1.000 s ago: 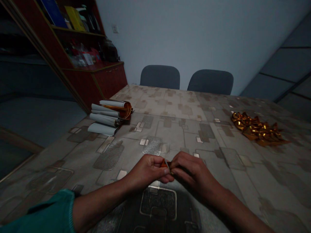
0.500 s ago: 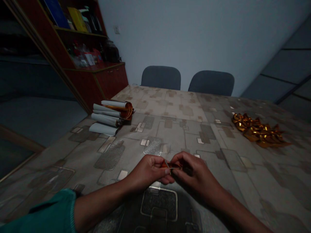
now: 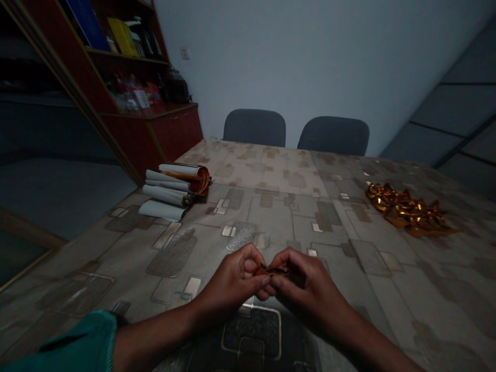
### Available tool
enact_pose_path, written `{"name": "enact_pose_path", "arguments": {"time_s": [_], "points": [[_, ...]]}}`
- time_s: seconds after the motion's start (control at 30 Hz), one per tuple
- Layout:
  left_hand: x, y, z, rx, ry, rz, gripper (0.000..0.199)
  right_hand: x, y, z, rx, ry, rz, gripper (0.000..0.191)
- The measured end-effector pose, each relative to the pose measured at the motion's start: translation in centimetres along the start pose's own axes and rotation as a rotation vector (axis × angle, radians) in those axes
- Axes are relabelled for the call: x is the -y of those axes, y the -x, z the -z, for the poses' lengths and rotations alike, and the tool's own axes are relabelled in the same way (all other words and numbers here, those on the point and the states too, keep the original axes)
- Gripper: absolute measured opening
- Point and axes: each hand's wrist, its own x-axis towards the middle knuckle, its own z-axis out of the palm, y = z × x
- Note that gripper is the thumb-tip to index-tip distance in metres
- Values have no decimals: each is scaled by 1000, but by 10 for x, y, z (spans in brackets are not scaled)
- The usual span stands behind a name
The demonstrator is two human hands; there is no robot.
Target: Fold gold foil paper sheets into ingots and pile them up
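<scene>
Between my two hands, low in the middle of the head view, is a small piece of gold foil paper (image 3: 273,272), partly folded. My left hand (image 3: 241,274) pinches its left end between thumb and fingers. On the other end, my right hand (image 3: 298,274) is closed, thumb in front and fingers behind. The fingers cover much of the paper, so its full shape is hidden. Away to the right lies a cluster of shiny folded gold foil pieces (image 3: 413,209). At the left rests a stack of bent foil sheets (image 3: 166,192) with pale backs and gold inner faces.
A patterned cloth covers the table (image 3: 267,168). Two grey chairs (image 3: 254,127) stand at its far edge, against the wall. To the left rises a reddish wooden cabinet (image 3: 170,129) with shelves holding assorted items.
The upright flap of the paper has been pressed down, and my left fingers have curled further over it. The view has shifted slightly; the stack and the foil cluster lie unchanged.
</scene>
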Motion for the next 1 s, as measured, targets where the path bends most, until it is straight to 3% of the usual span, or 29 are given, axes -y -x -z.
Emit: {"name": "enact_pose_path", "arguments": {"time_s": [0.2,0.47,0.67,0.87,1.0], "points": [[2,5,-2,-24,-82,-38,34,1,0,0,-80,137,138,8],[6,4,0,-35,-95,-37,41,1,1,-3,-117,171,211,8],[2,2,1,11,66,-12,44,1,0,-5,-201,144,149,12],[-14,6,1,-134,-103,-57,23,3,-1,-3,-226,154,139,10],[-14,5,0,-147,-84,-31,21,2,-1,-3,-205,151,150,10]]}}
